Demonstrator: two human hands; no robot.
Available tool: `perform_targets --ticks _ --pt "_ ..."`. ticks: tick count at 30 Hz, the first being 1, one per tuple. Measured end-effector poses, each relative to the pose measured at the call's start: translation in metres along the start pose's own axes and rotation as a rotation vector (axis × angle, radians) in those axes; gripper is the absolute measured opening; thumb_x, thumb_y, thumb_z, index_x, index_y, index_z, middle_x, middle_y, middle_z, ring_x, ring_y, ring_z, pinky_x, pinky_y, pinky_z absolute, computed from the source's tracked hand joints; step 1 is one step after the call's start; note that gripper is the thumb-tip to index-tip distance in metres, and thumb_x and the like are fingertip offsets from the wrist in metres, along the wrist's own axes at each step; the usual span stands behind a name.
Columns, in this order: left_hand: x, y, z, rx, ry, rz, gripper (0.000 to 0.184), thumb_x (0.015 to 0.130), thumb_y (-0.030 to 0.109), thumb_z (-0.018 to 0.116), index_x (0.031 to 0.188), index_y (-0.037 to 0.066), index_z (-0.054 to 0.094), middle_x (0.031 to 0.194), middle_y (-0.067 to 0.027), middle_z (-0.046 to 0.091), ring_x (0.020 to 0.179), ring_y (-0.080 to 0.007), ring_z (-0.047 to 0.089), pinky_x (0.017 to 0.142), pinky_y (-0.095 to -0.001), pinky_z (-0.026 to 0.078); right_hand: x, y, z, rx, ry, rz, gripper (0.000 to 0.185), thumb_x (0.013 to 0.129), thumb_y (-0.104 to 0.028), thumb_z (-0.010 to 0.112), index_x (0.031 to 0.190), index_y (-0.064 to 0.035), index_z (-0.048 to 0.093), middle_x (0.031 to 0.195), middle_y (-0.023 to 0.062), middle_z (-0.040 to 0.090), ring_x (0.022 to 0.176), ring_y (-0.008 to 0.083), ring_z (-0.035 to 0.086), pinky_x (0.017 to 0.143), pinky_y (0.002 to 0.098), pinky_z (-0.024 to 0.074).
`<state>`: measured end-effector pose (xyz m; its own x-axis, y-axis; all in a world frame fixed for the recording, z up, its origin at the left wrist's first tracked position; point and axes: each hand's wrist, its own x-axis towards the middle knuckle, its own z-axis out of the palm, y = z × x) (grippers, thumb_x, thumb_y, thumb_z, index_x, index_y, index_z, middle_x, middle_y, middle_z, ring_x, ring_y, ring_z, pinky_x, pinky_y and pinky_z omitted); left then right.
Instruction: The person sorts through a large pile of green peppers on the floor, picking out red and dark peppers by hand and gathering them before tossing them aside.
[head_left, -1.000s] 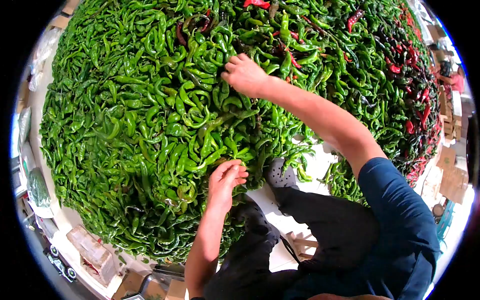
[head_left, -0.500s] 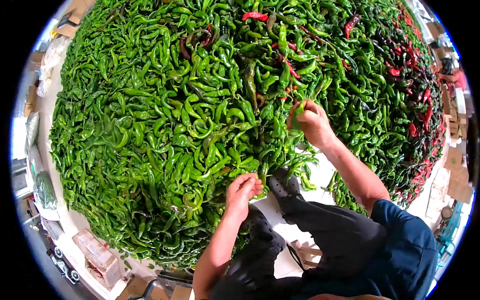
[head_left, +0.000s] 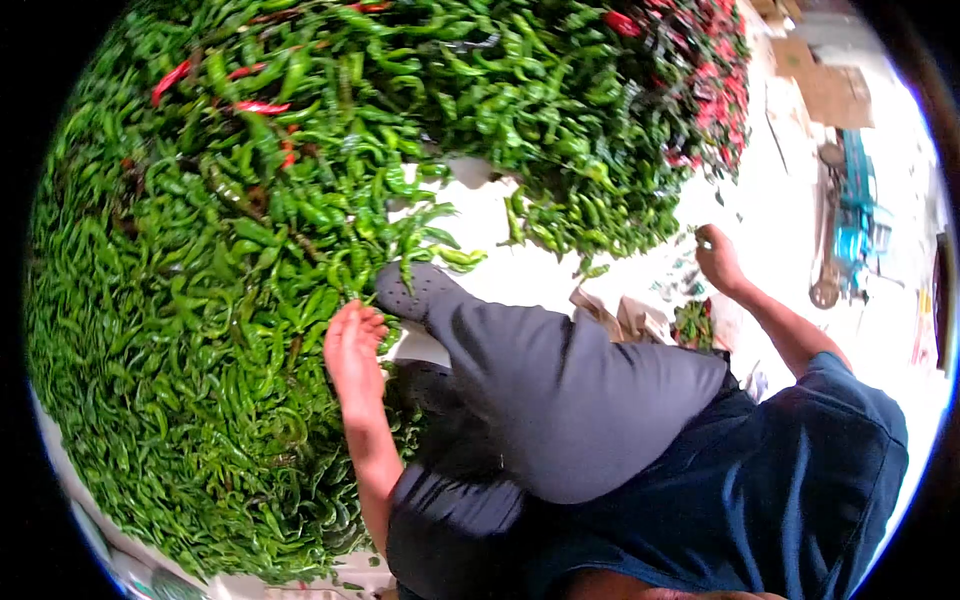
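White flr [head_left: 475, 212], v. bright light — brown cardbd box [head_left: 840, 97] upper R, teal wheeled cart [head_left: 852, 242] nr it.

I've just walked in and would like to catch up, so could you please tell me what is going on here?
A person in a navy T-shirt is working at a large heap of green chili peppers. Their left hand is at the heap's edge, fingers curled beside the peppers. Their right hand is held out over the pale floor, away from the heap. Whether either hand holds a pepper is unclear.
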<state>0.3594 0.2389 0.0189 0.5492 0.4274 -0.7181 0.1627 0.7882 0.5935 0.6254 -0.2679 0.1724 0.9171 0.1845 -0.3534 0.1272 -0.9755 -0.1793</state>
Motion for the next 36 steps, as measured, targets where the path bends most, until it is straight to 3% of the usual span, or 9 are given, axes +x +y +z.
perform_targets --ticks 4,7,10,14,21,27,29,32,36 --pt "-0.003 -0.002 0.001 0.006 -0.061 -0.04 0.024 0.097 0.014 0.055 0.117 -0.001 0.056 0.098 -0.0118 0.064 0.086 -0.0207 0.063 0.074 -0.0315 0.054 -0.113 0.167 -0.004 -0.244 0.032 0.093 0.027 0.078 0.002 0.053 0.105 0.001 0.052 0.097 0.0268 0.059 0.095 0.0449 0.057 0.08 0.048 0.0459" --pt "-0.011 0.008 0.003 -0.017 -0.033 -0.008 0.022 0.097 0.012 0.055 0.115 -0.001 0.056 0.095 -0.0122 0.064 0.083 -0.0205 0.064 0.072 -0.0316 0.055 -0.156 0.246 -0.005 -0.549 -0.58 0.303 0.053 0.072 -0.021 0.075 0.117 0.0 0.055 0.105 0.023 0.065 0.1 0.0394 0.062 0.085 0.0436 0.0506" --pt "-0.013 0.017 -0.007 -0.043 -0.012 0.015 0.021 0.096 0.012 0.057 0.114 0.0 0.058 0.095 -0.0113 0.065 0.082 -0.0195 0.065 0.072 -0.0313 0.055 -0.081 0.111 -0.005 -0.491 -0.594 0.253 0.031 0.077 -0.018 0.064 0.102 0.0002 0.067 0.101 0.0229 0.066 0.097 0.0384 0.065 0.081 0.0442 0.0528" --pt "-0.01 0.026 -0.019 -0.078 -0.022 0.054 0.022 0.096 0.015 0.057 0.114 0.001 0.058 0.097 -0.011 0.066 0.085 -0.0203 0.065 0.072 -0.0329 0.053 0.058 -0.131 0.024 -0.191 -0.373 -0.467 0.019 0.085 -0.013 0.058 0.101 -0.0037 0.065 0.083 0.0189 0.061 0.078 0.0392 0.06 0.071 0.0427 0.0495" --pt "-0.05 0.066 -0.048 -0.006 0.032 0.077 0.023 0.097 0.009 0.053 0.117 -0.001 0.059 0.102 -0.0115 0.066 0.09 -0.0188 0.064 0.078 -0.0308 0.052 0.173 -0.578 0.125 0.188 -0.384 -1.397 0.042 0.091 -0.018 0.061 0.128 -0.0009 0.05 0.102 0.0176 0.066 0.091 0.026 0.066 0.081 0.038 0.0545" --pt "-0.075 0.046 -0.092 -0.08 0.114 0.126 0.024 0.096 0.01 0.054 0.117 -0.002 0.059 0.102 -0.0124 0.067 0.092 -0.0206 0.065 0.083 -0.0337 0.053 0.25 -0.859 0.207 -0.168 -0.085 -1.235 0.045 0.081 -0.031 0.069 0.109 0.0021 0.06 0.097 0.021 0.067 0.087 0.0316 0.068 0.077 0.0405 0.0554" --pt "-0.075 0.033 -0.103 -0.16 0.107 0.102 0.024 0.095 0.009 0.055 0.115 -0.003 0.059 0.1 -0.0125 0.067 0.092 -0.0204 0.065 0.081 -0.0338 0.053 0.25 -0.881 0.224 -0.198 -0.216 -1.042 0.032 0.082 -0.028 0.062 0.09 0.0023 0.069 0.09 0.0216 0.069 0.083 0.0286 0.069 0.073 0.0414 0.0565" --pt "-0.073 0.031 -0.104 -0.139 0.116 0.052 0.025 0.095 0.01 0.056 0.116 -0.004 0.059 0.1 -0.0129 0.067 0.092 -0.0205 0.065 0.081 -0.034 0.053 0.242 -0.875 0.232 -0.399 -0.215 -1.13 0.062 0.076 -0.04 0.076 0.121 -0.0008 0.057 0.109 0.0211 0.065 0.098 0.0341 0.066 0.083 0.0418 0.0536" --pt "-0.062 0.041 -0.098 -0.166 0.062 0.053 0.026 0.096 0.011 0.056 0.117 -0.003 0.058 0.101 -0.0132 0.068 0.092 -0.0195 0.065 0.083 -0.0333 0.052 0.224 -0.845 0.268 -0.07 0.15 -1.285 0.054 0.08 -0.037 0.073 0.122 -0.0072 0.059 0.109 0.0141 0.066 0.103 0.0355 0.063 0.086 0.0433 0.0517"
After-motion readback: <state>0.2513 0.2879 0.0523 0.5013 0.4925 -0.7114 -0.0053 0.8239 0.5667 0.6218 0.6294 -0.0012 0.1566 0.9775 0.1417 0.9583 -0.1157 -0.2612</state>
